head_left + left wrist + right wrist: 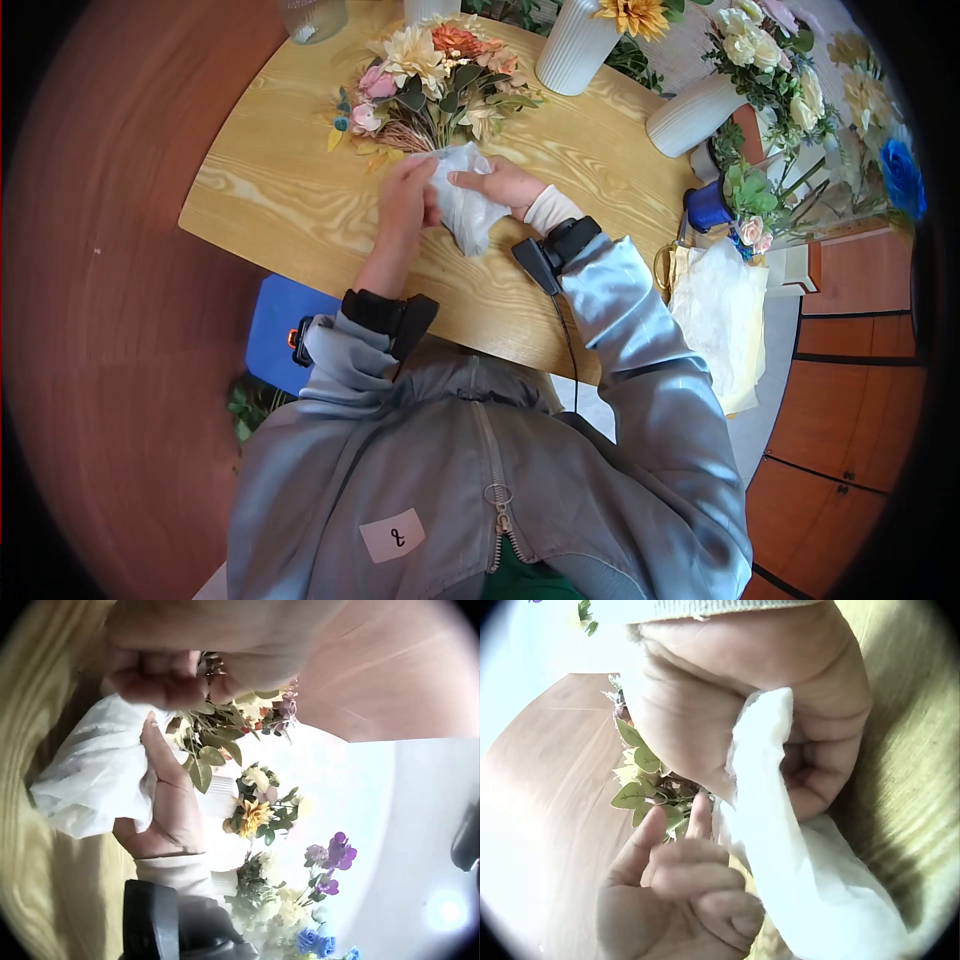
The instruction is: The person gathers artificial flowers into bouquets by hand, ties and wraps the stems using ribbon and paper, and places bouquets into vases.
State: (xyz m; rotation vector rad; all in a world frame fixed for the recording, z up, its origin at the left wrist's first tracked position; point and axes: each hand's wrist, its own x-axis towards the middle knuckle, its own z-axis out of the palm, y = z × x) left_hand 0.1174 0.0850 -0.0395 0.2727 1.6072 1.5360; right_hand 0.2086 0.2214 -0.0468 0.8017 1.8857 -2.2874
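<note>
- Bouquet (415, 65) beyond the wrapping (470, 215)
- Wrapping between left hand (408, 190) and right hand (508, 186), over the table (300, 190)
- Vases (578, 50) right of the bouquet
- Scissors (683, 228) at the paper sheets' (715, 325) left edge

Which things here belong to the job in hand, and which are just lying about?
Probably in the job:
bouquet
white wrapping, held by the right grip

Probably just lying about:
blue pot
blue rose
vase with the orange-yellow flower

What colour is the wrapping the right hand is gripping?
The wrapping is white; it shows best in the left wrist view.
</note>
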